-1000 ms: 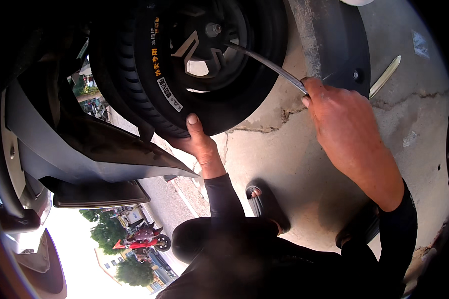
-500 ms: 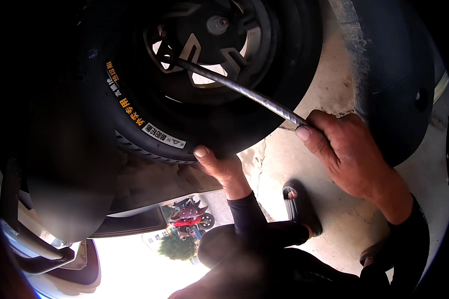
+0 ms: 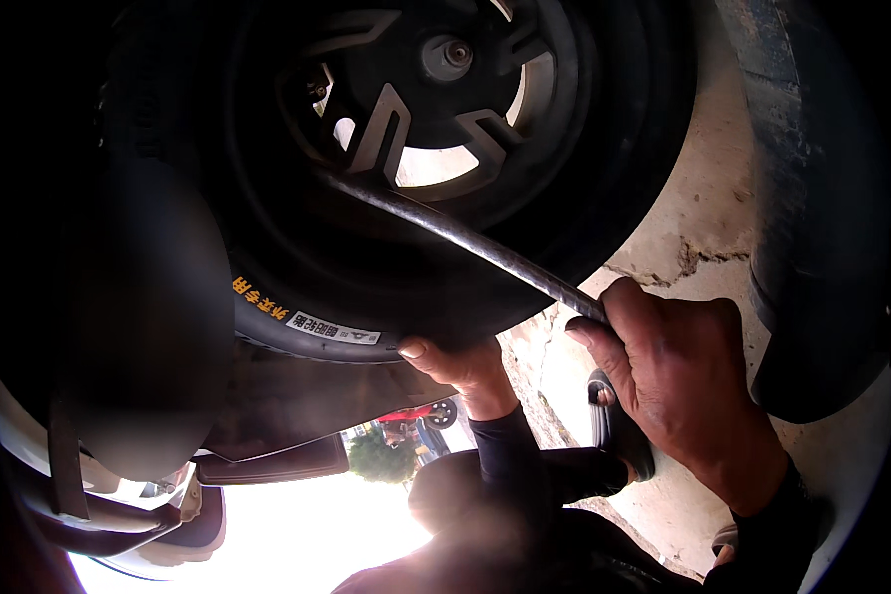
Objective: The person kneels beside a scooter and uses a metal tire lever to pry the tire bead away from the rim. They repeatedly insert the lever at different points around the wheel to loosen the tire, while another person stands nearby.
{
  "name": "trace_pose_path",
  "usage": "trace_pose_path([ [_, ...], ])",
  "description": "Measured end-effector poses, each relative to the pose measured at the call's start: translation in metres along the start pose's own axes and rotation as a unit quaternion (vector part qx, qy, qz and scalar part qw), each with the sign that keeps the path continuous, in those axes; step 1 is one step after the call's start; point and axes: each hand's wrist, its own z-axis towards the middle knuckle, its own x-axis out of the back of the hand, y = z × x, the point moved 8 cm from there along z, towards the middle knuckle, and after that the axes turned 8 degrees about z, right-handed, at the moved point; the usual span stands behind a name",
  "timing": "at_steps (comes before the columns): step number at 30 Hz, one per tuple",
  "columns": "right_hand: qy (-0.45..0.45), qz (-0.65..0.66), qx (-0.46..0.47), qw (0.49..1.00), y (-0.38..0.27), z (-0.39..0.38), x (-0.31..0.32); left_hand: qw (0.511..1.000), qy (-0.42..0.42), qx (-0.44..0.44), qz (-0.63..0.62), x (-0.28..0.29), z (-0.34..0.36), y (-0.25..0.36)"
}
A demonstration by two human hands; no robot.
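Note:
A black tyre with orange and white lettering sits around a dark spoked wheel rim with a hub nut at its middle. My right hand is closed around the end of a long steel tyre lever. The lever slants across the sidewall, its far tip in shadow at the rim's edge beside a spoke. Whether that tip is hooked under the tyre bead, I cannot tell. My left hand grips the tyre's outer edge, thumb on the sidewall; its fingers are hidden behind the tyre.
A dark curved panel stands to the right of the wheel. A blurred dark shape blocks the left side. Vehicle bodywork shows at lower left. My sandalled foot rests on the cracked concrete floor.
The lever's tip has shifted from over the gap between the spokes down to the rim's edge. My right hand has come lower. The whole view has shifted, moving the wheel slightly rightward and down.

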Motion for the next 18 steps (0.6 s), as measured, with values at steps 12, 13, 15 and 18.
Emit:
trace_pose_path([
  [12, 0.072, -0.072, 0.062, 0.993, -0.022, 0.010, 0.021, 0.999, 0.010, 0.029, 0.012, 0.004, -0.003, 0.003],
  [13, 0.076, -0.053, 0.057, 0.994, -0.016, 0.010, 0.017, 0.999, 0.012, 0.035, 0.003, 0.001, -0.004, 0.001],
  [15, 0.067, -0.021, 0.056, 0.996, -0.007, 0.011, 0.004, 0.999, 0.005, 0.040, -0.003, 0.000, -0.004, -0.003],
  [18, 0.081, -0.002, 0.067, 0.994, -0.001, 0.015, -0.002, 0.999, -0.008, 0.037, -0.002, -0.001, -0.002, -0.004],
])
